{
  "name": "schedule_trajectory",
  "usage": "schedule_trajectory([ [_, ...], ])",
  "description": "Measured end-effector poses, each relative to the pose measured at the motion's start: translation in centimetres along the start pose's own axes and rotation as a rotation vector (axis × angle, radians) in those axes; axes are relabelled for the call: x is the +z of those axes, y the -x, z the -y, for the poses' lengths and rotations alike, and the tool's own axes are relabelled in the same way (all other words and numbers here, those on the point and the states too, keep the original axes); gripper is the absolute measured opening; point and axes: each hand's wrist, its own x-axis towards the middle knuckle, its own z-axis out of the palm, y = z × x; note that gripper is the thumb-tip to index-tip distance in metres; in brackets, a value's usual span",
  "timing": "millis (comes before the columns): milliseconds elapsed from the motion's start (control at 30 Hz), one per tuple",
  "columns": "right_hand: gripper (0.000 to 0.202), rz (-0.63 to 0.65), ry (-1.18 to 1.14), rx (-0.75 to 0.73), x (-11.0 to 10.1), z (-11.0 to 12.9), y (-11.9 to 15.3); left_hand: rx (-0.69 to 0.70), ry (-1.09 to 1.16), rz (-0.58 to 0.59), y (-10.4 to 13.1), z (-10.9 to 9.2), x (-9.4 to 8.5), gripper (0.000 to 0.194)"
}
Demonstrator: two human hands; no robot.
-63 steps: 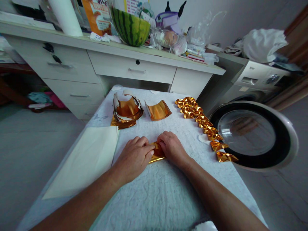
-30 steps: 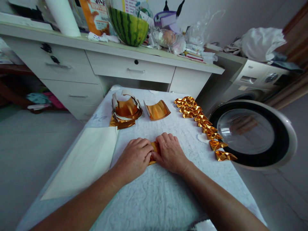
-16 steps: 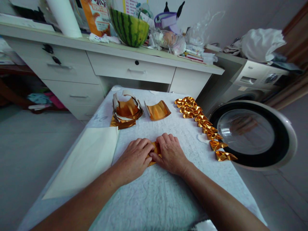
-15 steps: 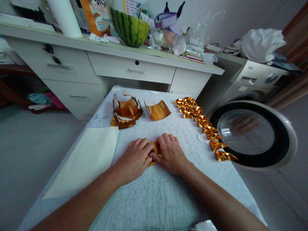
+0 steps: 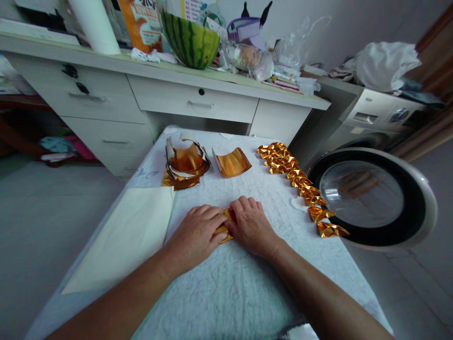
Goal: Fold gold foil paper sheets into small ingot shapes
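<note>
Both hands meet over a sheet of gold foil paper (image 5: 226,231) lying on the cloth-covered table. From the left, my left hand (image 5: 201,231) grips it with bent fingers, while my right hand (image 5: 251,226) presses its other side, thumb near the middle. Much of the sheet is hidden under the fingers. Beyond the hands rests a small curved stack of gold foil paper (image 5: 232,163). Further left sits a thicker curled bundle of gold sheets (image 5: 187,163) with pale edges. Several folded gold foil pieces (image 5: 320,214) form a row along the table's right side.
A cream sheet (image 5: 123,236) covers the table's left part. On the right, an open washing machine door (image 5: 371,196) stands close to the table edge. Behind is a white drawer desk (image 5: 198,99) bearing a cut watermelon (image 5: 193,42), plastic bags and a paper roll (image 5: 97,28).
My right thumb has shifted slightly up over the foil paper, and a bit more gold shows between the hands. The other things stay where they were.
</note>
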Motion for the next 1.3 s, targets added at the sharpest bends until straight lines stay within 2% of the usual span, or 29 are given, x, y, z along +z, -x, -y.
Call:
schedule_trajectory([
  [167, 0.027, 0.002, -0.008, -0.006, -0.1, 0.0, 0.2, -0.055, -0.088, -0.067, 0.3, 0.3, 0.9, 0.041],
  [433, 0.052, 0.009, -0.065, -0.042, -0.3, -0.2, 0.4, -0.051, -0.091, -0.030, 0.6, 1.0, 1.2, 0.051],
  [700, 0.061, 0.008, -0.077, -0.060, -0.1, -0.4, 0.5, -0.063, -0.078, 0.001, 0.6, 1.1, 1.1, 0.062],
  [900, 0.064, 0.027, -0.113, -0.053, -0.1, -0.8, 0.4, -0.072, -0.081, -0.006, 0.6, 1.1, 1.2, 0.062],
  [1133, 0.071, 0.062, -0.206, -0.072, -0.1, -2.4, 0.4, -0.073, -0.082, 0.014, 0.6, 1.1, 1.1, 0.065],
  [1300, 0.085, 0.072, -0.213, -0.037, 0.1, -3.6, 0.5, -0.067, -0.072, 0.032, 0.7, 1.1, 0.9, 0.064],
])
